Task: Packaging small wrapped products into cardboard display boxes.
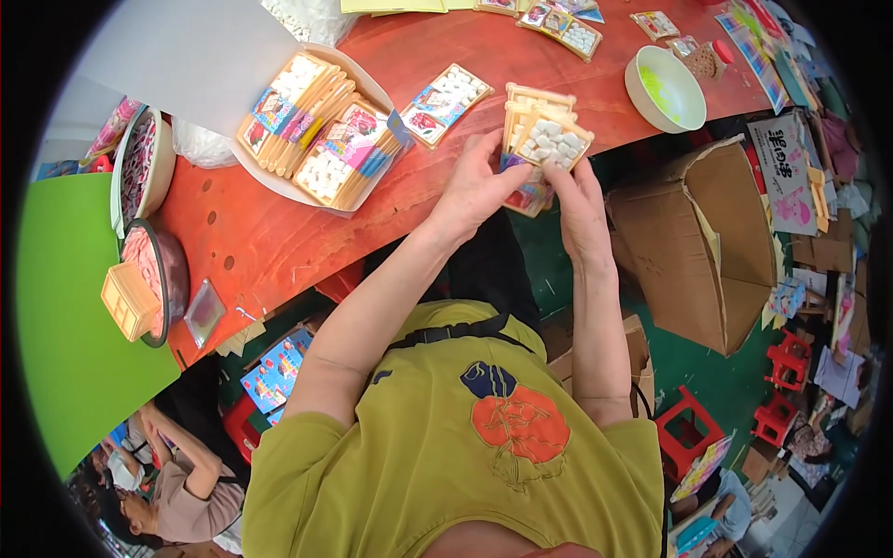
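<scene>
Both my hands hold a small stack of flat toy packs (544, 139) at the near edge of the red-brown table (279, 232). Each pack is a pale yellow tray filled with small white blocks, backed by a colourful card. My left hand (474, 191) grips the stack's left side and underside. My right hand (577, 200) pinches its right side, thumb up against the top tray. One more pack (446, 104) lies flat on the table just left of the stack.
A white tray (372, 93) with several packs stands to the left. A white bowl (664, 89) sits at the right. Round bowls (153, 270) and a green board (65, 307) are far left. An open cardboard box (693, 237) stands on the floor; another person sits lower left.
</scene>
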Motion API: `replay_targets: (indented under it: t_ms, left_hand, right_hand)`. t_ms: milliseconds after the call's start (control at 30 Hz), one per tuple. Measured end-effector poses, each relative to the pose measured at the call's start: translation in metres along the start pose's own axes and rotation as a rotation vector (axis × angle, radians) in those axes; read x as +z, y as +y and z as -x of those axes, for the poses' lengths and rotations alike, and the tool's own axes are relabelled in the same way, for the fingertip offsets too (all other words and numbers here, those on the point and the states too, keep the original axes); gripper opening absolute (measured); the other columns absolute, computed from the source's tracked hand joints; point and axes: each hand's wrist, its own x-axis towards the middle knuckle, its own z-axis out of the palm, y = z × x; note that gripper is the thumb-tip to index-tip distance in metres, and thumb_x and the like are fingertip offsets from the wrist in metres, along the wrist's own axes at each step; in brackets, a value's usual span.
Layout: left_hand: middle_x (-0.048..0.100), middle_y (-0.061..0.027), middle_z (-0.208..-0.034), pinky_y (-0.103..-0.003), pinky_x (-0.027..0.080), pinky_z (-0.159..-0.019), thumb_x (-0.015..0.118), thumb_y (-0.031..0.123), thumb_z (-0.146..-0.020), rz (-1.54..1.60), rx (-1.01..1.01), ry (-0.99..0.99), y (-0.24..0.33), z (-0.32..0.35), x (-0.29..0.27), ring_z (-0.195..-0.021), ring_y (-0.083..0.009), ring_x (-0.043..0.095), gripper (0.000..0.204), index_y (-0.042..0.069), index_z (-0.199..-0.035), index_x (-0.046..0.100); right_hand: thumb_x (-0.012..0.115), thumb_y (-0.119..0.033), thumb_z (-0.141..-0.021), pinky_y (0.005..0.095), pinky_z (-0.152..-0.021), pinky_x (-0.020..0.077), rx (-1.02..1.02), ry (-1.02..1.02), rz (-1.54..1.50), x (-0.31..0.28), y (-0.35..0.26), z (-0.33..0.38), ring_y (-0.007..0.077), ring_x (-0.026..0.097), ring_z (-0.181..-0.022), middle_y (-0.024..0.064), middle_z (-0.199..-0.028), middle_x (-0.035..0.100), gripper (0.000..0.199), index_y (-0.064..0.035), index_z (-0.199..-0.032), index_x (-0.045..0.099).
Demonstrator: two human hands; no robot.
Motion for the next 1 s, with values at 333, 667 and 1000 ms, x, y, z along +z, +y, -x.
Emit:
replay_targets:
  t_ms: [333, 667, 1000]
  left_hand:
    - [0.062, -0.02, -0.13, -0.041, 0.048, -0.103, 0.071, 0.005, -0.084, -0.267, 0.219, 0.071, -0.012, -0.033, -0.012, -0.125, -0.0337, 0.06, 0.062, 0.004, -0.14, 0.043]
    - [0.063, -0.0205, -0.13, -0.042, 0.048, -0.104, 0.07, 0.001, -0.081, -0.265, 0.143, 0.082, -0.01, -0.027, -0.02, -0.126, -0.0351, 0.059, 0.061, 0.002, -0.138, 0.048]
    - [0.047, -0.0219, -0.148, -0.039, 0.041, -0.111, 0.064, 0.002, -0.081, -0.173, 0.132, -0.172, 0.04, -0.019, -0.052, -0.136, -0.0317, 0.049, 0.076, -0.001, -0.151, 0.034]
  right_hand:
    - [0.047, 0.004, -0.087, 0.0351, -0.108, 0.0411, -0.314, -0.124, 0.172, 0.021, 0.036, -0.053, 0.0211, 0.05, -0.127, 0.0129, -0.139, 0.049, 0.071, -0.0034, -0.153, 0.023]
    - [0.06, -0.004, -0.094, 0.0344, -0.108, 0.0404, -0.182, -0.312, 0.169, 0.012, 0.009, -0.049, 0.0184, 0.05, -0.127, 0.0103, -0.138, 0.05, 0.067, -0.0035, -0.153, 0.028]
    - [0.066, -0.005, -0.096, 0.036, -0.111, 0.0398, -0.21, -0.208, 0.125, -0.016, 0.004, -0.033, 0.0187, 0.051, -0.129, 0.009, -0.138, 0.054, 0.056, -0.0024, -0.146, 0.041]
